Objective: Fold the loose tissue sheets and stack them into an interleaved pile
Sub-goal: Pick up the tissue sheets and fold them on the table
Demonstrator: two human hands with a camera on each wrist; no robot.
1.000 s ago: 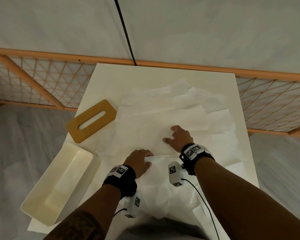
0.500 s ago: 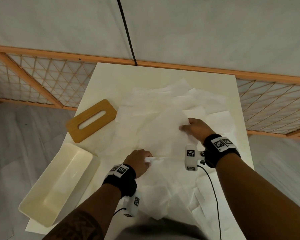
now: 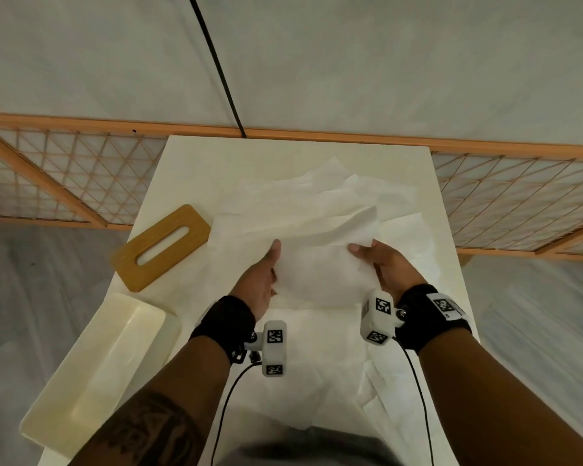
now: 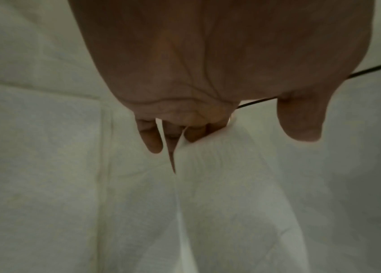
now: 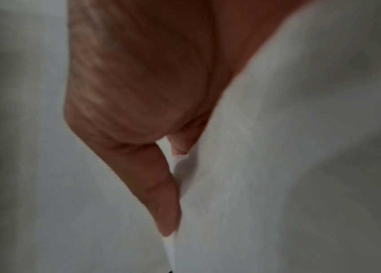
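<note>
Both hands hold one white tissue sheet (image 3: 320, 274) lifted above the middle of the table. My left hand (image 3: 270, 264) grips its left edge, palm turned inward. In the left wrist view the left hand's fingers (image 4: 152, 140) curl at the tissue sheet's (image 4: 219, 166) edge, which slips between them. My right hand (image 3: 367, 253) pinches the right edge. In the right wrist view its thumb (image 5: 161, 194) presses the tissue sheet (image 5: 278, 129) against a finger behind it. Several loose sheets (image 3: 300, 203) lie spread beyond the hands, and more sheets (image 3: 317, 364) lie nearer me.
A wooden lid with a slot (image 3: 162, 247) lies at the table's left. A cream open box (image 3: 98, 368) sits at the near left corner, partly past the edge. The white table (image 3: 216, 156) ends at a wooden lattice rail (image 3: 64, 183) and a wall.
The right hand reached out to the right, then came back up. The left hand turned off the pile. Both now hold one sheet raised between them.
</note>
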